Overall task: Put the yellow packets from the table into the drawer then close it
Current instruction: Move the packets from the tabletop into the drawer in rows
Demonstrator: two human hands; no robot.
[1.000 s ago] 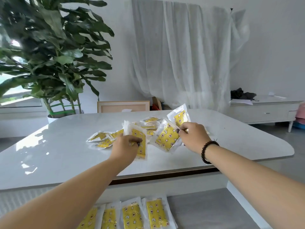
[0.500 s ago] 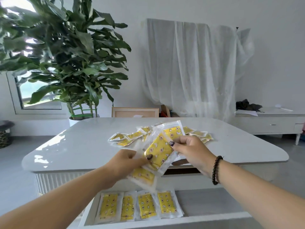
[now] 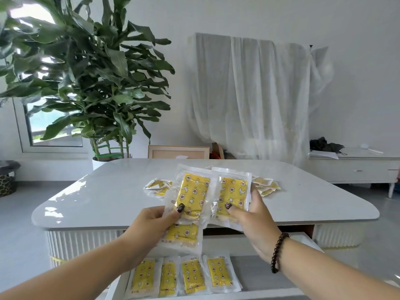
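My left hand [image 3: 154, 221] pinches yellow packets [image 3: 191, 194] in clear wrappers, one upright and another hanging below it. My right hand [image 3: 252, 217] grips another yellow packet [image 3: 232, 192] beside them. Both hands hover above the near edge of the white table [image 3: 104, 198]. Below them the open drawer [image 3: 268, 276] holds several yellow packets [image 3: 192, 276] laid side by side along its front. More loose packets [image 3: 265, 186] lie on the table behind my hands, partly hidden by the held ones.
A large potted plant [image 3: 86, 83] stands behind the table's left corner. A draped white cloth [image 3: 253, 100] hangs at the back. A low white cabinet [image 3: 355, 167] sits at the right. A dark bin [image 3: 7, 178] is on the floor at far left.
Both hands lifted packets off the table pile and drew them back toward me, over the open drawer. The view pulled back, so more of the drawer shows.
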